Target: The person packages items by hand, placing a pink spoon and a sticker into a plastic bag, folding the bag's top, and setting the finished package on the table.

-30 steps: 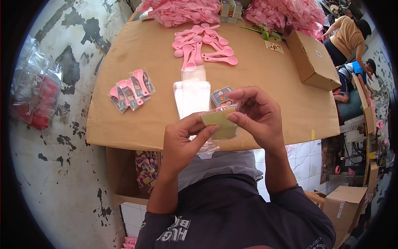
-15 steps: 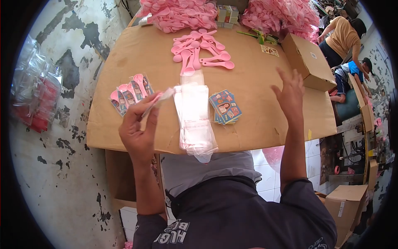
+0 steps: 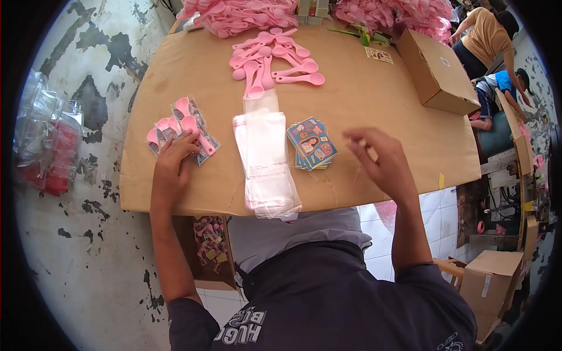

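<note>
My left hand [image 3: 174, 161] is at the left of the table, its curled fingers on a bagged pink spoon [image 3: 190, 123] with a printed card behind it. That pack lies over several similar packs [image 3: 183, 106]. My right hand [image 3: 380, 161] hovers to the right of a stack of printed blue cards [image 3: 312, 143], empty, fingers apart and bent. Between the hands lies a pile of clear plastic bags [image 3: 263, 146], reaching the table's front edge. Loose pink spoons [image 3: 256, 79] lie in a heap beyond the bags.
Big bags of pink spoons [image 3: 240, 16] stand at the back of the brown-covered table [image 3: 351, 88]. A cardboard box [image 3: 436, 70] sits at the right edge. Below the table's left front, an open box [image 3: 211, 245] contains more packs. Two other people [image 3: 489, 38] are at the far right.
My left hand has moved left and down onto the packs with the bagged spoon. My right hand has come down and left toward the card stack, its fingers now more bent.
</note>
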Motion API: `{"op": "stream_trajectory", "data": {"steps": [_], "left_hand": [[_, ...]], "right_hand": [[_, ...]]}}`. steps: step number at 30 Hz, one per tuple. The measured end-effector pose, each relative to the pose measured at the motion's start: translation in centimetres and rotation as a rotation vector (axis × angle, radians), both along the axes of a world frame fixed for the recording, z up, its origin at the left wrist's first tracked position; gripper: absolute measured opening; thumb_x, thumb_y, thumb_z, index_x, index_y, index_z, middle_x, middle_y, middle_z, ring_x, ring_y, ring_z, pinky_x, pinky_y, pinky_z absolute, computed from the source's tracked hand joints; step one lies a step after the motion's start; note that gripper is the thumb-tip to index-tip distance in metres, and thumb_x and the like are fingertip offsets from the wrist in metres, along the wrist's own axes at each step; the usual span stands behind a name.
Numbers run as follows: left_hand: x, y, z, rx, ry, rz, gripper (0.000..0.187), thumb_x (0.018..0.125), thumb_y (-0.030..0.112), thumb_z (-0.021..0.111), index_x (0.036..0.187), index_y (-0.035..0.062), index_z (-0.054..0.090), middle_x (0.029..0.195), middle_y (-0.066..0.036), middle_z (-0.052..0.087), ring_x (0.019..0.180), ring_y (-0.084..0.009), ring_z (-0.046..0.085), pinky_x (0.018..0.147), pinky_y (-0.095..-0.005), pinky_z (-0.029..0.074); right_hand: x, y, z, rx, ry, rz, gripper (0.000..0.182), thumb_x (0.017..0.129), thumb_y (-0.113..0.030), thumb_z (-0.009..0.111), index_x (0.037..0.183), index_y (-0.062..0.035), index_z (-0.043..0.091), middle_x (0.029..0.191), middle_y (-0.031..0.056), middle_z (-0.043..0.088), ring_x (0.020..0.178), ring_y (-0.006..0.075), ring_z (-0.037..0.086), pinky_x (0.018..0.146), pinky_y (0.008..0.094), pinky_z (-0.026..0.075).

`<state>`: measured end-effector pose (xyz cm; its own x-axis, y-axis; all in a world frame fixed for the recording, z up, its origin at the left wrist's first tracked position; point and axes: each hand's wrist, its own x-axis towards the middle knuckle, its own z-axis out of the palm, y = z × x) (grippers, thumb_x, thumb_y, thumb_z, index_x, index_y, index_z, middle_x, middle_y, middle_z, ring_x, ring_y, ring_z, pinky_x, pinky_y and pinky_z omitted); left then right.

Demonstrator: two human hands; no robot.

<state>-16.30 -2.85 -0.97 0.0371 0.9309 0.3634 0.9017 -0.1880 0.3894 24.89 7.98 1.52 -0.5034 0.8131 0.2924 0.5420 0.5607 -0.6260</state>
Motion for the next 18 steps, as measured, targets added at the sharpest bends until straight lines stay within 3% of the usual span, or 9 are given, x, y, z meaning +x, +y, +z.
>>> {"op": "stream_trajectory", "data": {"steps": [1,3,5,7,9,11,13,15,18], "left_hand": [[-0.1,0.0,0.1,-0.007,-0.001,0.000,0.026,0.084,-0.011,0.053,0.103,0.0012,0.065,0.127,-0.013,0.069,0.132,-0.0306,0.057,0.118,-0.0504,0.034],[-0.4,0.1,0.3,-0.014,-0.130,0.031,0.030,0.084,-0.013,0.050,0.105,0.0012,0.065,0.128,-0.012,0.069,0.134,-0.0313,0.056,0.121,-0.0509,0.030],[-1.2,0.4,-0.1,0.001,-0.119,0.048,0.029,0.085,-0.012,0.049,0.106,0.0010,0.065,0.129,-0.013,0.069,0.134,-0.0311,0.056,0.119,-0.0493,0.033],[-0.6,0.8,0.1,0.020,-0.109,0.064,0.028,0.086,-0.011,0.049,0.106,0.0007,0.065,0.129,-0.014,0.068,0.134,-0.0309,0.056,0.117,-0.0477,0.035],[1.4,0.9,0.2,0.218,-0.225,0.174,0.017,0.092,-0.003,0.054,0.105,0.0000,0.065,0.115,-0.014,0.072,0.115,-0.0281,0.066,0.101,-0.0405,0.048],[3.7,0.3,0.0,0.207,-0.309,0.219,0.011,0.093,0.003,0.059,0.101,-0.0001,0.066,0.103,-0.013,0.071,0.099,-0.0253,0.066,0.088,-0.0375,0.049],[6.3,0.4,-0.2,0.196,-0.393,0.264,0.010,0.095,0.009,0.064,0.097,-0.0001,0.067,0.091,-0.011,0.070,0.083,-0.0224,0.065,0.075,-0.0344,0.050],[9.1,0.7,-0.4,-0.019,-0.510,0.315,0.024,0.091,0.020,0.074,0.086,-0.0008,0.064,0.071,-0.006,0.059,0.063,-0.0177,0.051,0.061,-0.0328,0.044],[11.5,1.5,-0.5,-0.081,-0.510,0.339,0.028,0.089,0.020,0.078,0.079,-0.0003,0.063,0.067,0.001,0.053,0.063,-0.0064,0.045,0.055,-0.0265,0.037]], "right_hand": [[0.4,-0.5,0.0,-0.007,-0.001,0.000,0.022,0.100,-0.015,0.063,0.114,0.0000,0.070,0.101,0.0125,0.074,0.093,0.0188,0.072,0.079,0.0325,0.055],[0.8,-1.4,-0.1,-0.527,0.116,0.437,0.021,0.098,-0.015,0.065,0.112,0.0001,0.071,0.102,0.0129,0.073,0.093,0.0242,0.071,0.080,0.0336,0.055],[0.4,-2.4,-0.7,-0.745,0.230,0.421,0.019,0.096,-0.013,0.066,0.107,0.0012,0.071,0.098,0.0130,0.072,0.088,0.0271,0.070,0.077,0.0354,0.054],[0.6,-2.0,-1.7,-0.308,0.039,0.223,0.016,0.095,-0.012,0.067,0.101,0.0023,0.070,0.093,0.0132,0.071,0.083,0.0275,0.068,0.075,0.0367,0.053],[0.8,-1.0,-1.4,-0.141,-0.003,-0.019,0.014,0.094,-0.012,0.067,0.097,0.0021,0.069,0.090,0.0130,0.070,0.083,0.0278,0.067,0.075,0.0372,0.052],[1.2,0.3,-1.0,0.305,0.081,-0.254,0.015,0.095,-0.014,0.067,0.095,0.0010,0.069,0.088,0.0135,0.069,0.080,0.0282,0.065,0.073,0.0385,0.050],[0.2,-0.1,-0.9,0.234,0.148,-0.287,0.015,0.096,-0.014,0.067,0.093,0.0005,0.069,0.088,0.0136,0.068,0.081,0.0258,0.065,0.071,0.0389,0.050],[-1.7,-0.8,-0.9,0.004,0.200,-0.232,0.018,0.096,-0.019,0.068,0.099,-0.0004,0.067,0.086,0.0118,0.066,0.080,0.0240,0.063,0.070,0.0385,0.050],[-4.1,-0.9,-1.5,0.003,0.118,-0.212,0.032,0.093,-0.029,0.073,0.106,-0.0012,0.065,0.084,0.0095,0.063,0.078,0.0228,0.062,0.069,0.0374,0.049]]}}
